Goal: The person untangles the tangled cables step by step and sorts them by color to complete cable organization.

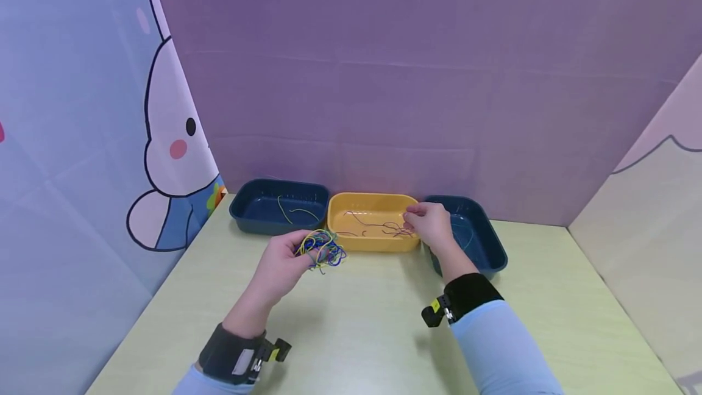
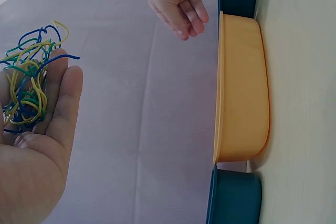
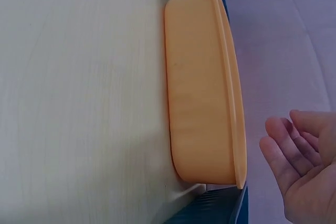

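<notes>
A tangle of thin blue, yellow and green wires [image 1: 320, 250] is in my left hand [image 1: 281, 267], in front of the trays. The left wrist view shows the bundle [image 2: 32, 85] lying against the curved fingers, one blue end poking out past them. My right hand [image 1: 433, 224] hovers over the right end of the yellow tray [image 1: 373, 244]. Its fingers are loosely bent, and in the right wrist view that hand [image 3: 310, 166] shows nothing between fingers and thumb. Several dark reddish wires [image 1: 392, 228] lie inside the yellow tray.
A dark blue tray [image 1: 258, 224] on the left holds a few yellow-green wires [image 1: 284, 209]. Another dark blue tray [image 1: 496, 249], at the right, has a thin greenish wire [image 1: 468, 238] in it. The three trays stand on the pale table [image 1: 362, 322] before a purple backdrop [image 1: 351, 102].
</notes>
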Tool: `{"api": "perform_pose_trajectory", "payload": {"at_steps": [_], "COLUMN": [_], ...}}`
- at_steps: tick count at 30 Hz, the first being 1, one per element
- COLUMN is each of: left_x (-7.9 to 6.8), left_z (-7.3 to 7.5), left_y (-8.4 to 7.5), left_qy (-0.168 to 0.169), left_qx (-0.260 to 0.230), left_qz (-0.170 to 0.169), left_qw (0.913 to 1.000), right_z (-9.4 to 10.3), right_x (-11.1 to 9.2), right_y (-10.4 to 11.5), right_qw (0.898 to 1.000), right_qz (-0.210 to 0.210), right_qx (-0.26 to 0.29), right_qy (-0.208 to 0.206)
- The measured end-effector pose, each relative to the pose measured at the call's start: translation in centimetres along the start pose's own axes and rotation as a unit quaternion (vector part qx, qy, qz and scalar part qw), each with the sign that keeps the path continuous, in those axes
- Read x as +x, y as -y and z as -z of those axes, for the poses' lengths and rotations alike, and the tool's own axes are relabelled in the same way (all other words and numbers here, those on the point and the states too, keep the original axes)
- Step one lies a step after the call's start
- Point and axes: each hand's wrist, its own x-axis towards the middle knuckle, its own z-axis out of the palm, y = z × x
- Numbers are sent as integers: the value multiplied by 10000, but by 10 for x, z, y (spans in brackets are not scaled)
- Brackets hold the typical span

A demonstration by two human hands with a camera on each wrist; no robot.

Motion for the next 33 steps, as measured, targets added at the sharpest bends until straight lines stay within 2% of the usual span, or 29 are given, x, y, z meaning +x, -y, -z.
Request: {"api": "perform_pose_trajectory", "payload": {"at_steps": [5, 11, 16, 26, 33], "left_x": [0, 0, 1, 0, -1], "left_z": [-1, -1, 1, 5, 2], "left_y": [0, 0, 3, 5, 4], "left_qy": [18, 1, -15, -95, -11], "left_qx": [51, 57, 89, 138, -20], "left_qz": [14, 75, 21, -21, 67], "left_qw": [10000, 10000, 10000, 9999, 10000], "right_z": [13, 36, 54, 76, 86], "right_x": [-13, -34, -54, -92, -122], "right_y": [2, 9, 7, -11, -20], "right_qw": [9985, 9910, 9837, 9689, 9686], "right_qz": [449, 1207, 1627, 2260, 2259], "right_qx": [241, 587, 771, 1002, 1038], "right_qy": [184, 33, 0, 39, 17]}}
